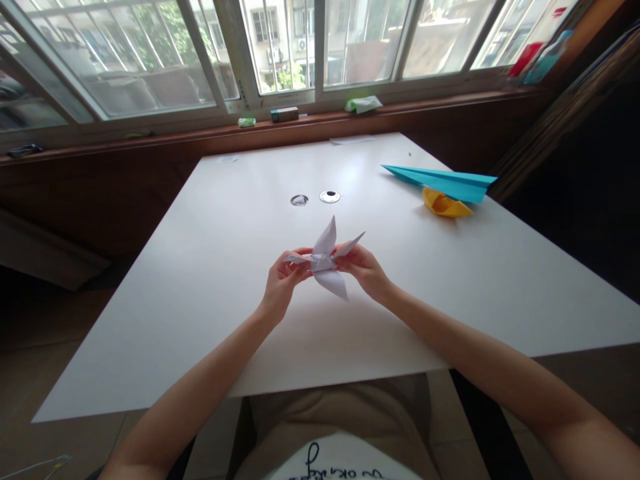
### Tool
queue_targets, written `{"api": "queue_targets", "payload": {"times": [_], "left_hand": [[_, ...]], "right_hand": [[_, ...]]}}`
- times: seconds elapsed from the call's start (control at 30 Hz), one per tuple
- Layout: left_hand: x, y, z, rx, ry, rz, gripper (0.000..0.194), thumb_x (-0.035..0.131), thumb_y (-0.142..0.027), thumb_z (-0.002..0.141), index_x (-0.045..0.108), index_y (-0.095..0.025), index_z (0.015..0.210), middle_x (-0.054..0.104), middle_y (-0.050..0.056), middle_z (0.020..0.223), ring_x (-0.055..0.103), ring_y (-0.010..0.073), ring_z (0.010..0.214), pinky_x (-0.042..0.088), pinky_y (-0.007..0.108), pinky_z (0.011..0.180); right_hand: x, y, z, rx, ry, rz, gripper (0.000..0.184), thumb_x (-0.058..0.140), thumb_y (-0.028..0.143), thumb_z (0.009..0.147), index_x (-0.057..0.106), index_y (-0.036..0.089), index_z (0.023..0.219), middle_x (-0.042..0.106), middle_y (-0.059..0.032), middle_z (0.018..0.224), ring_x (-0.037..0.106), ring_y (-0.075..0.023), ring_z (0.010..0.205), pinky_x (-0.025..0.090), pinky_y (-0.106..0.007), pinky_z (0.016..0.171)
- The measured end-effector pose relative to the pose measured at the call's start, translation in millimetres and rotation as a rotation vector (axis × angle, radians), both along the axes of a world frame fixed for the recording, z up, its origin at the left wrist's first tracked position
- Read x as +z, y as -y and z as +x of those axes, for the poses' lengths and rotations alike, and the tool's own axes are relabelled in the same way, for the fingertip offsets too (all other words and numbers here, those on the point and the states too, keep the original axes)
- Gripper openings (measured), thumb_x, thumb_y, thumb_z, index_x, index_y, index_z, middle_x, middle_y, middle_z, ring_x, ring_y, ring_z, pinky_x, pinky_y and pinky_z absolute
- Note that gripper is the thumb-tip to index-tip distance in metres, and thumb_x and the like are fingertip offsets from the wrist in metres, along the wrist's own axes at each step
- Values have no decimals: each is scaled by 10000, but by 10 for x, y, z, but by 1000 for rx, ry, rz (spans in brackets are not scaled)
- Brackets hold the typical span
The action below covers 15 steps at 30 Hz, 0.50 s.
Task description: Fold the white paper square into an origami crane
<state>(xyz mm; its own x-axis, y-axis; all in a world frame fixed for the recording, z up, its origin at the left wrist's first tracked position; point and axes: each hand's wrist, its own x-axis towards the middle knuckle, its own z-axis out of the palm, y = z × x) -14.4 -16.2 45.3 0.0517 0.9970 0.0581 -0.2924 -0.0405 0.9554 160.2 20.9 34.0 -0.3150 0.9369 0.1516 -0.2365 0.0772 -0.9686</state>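
Note:
A white folded paper crane (323, 262) is held up over the near half of the table, its pointed parts spread out in several directions. My left hand (286, 275) pinches its left side between thumb and fingers. On the opposite side, my right hand (364, 269) grips the paper close to the raised right point. Both hands are closed on the same piece, with the middle of the fold showing between them. Some fingertips are hidden behind the paper.
On the white table (225, 220) lie two round stickers or discs, one dark (299, 200) and one white with a black spot (330, 196). A blue paper plane (445, 181) and a yellow paper boat (447, 204) rest at the right. Small packets (363, 104) line the windowsill.

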Motion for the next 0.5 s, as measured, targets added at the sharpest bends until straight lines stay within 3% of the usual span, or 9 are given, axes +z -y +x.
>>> {"api": "queue_targets", "payload": {"times": [0.13,0.37,0.5], "left_hand": [[22,8,7,1,35,-7,111,700,-281,704,635,-194,726,629,20,1077,603,146,876,495,285,781],[-56,-33,-15,14,106,-105,146,687,-269,711,687,-204,843,654,16,875,584,139,831,481,263,757],[-64,-27,-8,8,109,-114,165,686,-257,711,690,-196,865,651,17,871,583,136,829,479,262,765]], "right_hand": [[-5,28,-6,-41,-16,-4,294,737,403,636,611,213,821,632,-12,804,600,-158,773,517,-355,755],[6,63,24,43,49,163,158,666,323,745,640,205,847,643,-41,910,611,-164,837,528,-342,750],[-9,63,25,17,113,198,157,643,332,763,636,197,842,648,-48,899,612,-175,841,522,-344,748]]}}
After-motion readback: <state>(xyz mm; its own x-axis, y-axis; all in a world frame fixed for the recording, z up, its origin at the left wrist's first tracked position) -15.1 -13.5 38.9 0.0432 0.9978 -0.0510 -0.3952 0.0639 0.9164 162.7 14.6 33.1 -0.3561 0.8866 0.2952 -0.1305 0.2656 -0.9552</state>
